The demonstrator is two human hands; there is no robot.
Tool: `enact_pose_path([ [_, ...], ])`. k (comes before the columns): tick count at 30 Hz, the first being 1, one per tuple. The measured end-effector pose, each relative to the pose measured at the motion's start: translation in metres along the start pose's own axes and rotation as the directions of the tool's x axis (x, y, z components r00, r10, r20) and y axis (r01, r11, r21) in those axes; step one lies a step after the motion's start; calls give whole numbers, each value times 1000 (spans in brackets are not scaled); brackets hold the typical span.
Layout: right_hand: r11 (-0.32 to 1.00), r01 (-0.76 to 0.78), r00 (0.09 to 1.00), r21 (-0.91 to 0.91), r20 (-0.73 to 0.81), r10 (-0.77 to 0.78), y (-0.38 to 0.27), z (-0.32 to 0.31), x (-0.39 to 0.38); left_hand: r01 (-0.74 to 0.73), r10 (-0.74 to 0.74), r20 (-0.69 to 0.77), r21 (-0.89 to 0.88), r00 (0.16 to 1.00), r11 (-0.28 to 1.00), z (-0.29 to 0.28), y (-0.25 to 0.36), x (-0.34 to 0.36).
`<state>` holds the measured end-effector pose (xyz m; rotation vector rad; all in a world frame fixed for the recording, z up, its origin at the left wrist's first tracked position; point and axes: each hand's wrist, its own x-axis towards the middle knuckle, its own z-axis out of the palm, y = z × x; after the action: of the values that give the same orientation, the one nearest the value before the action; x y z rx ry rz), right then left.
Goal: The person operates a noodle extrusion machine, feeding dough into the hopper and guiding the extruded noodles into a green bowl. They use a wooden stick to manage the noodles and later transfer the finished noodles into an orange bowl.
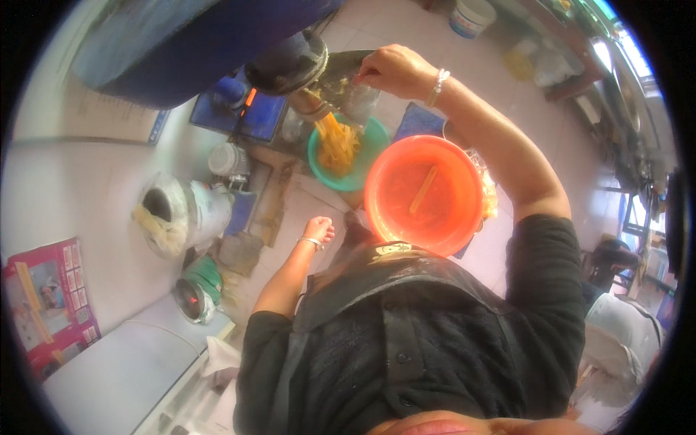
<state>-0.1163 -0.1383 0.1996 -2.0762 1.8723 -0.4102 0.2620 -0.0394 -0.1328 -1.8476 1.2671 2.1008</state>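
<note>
1. Machine (181, 54), blue and bulky, fills the upper left; its dark, rounded end (286, 64) juts over the floor area.
2. Orange-red basin (388, 210), just in front of the person's dark apron (406, 275).
3. White bucket (210, 210), off to the left, with a pale cloth-like piece on its rim.
4. Green basin (373, 154), below the machine's dark end and just beside the orange-red one.
5. Yellow strips (337, 151), heaped in the green basin and trailing up toward the dark end.
6. Right hand (397, 71), reaching forward past that end, fingers bent down and together; whether they grip anything I cannot tell.
7. Left hand (319, 230), in a loose fist, apparently bare, near the apron.
8. Tan stick (423, 190), lying inside the orange-red basin.
</note>
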Motion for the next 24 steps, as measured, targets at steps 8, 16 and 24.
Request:
enact_pose_path([
  [8,996,-69,996,61,-57,73,-15,7,4,2,-1,40,-14,999,1000,3,-1,-1],
  [16,991,-128,991,-47,-55,125,-17,29,11,49,-50,55,29,997,998,5,4,-4],
  [24,998,-68,997,3,-47,68,-33,22,-9,29,-29,54,-6,998,1000,-1,4,-3],
])
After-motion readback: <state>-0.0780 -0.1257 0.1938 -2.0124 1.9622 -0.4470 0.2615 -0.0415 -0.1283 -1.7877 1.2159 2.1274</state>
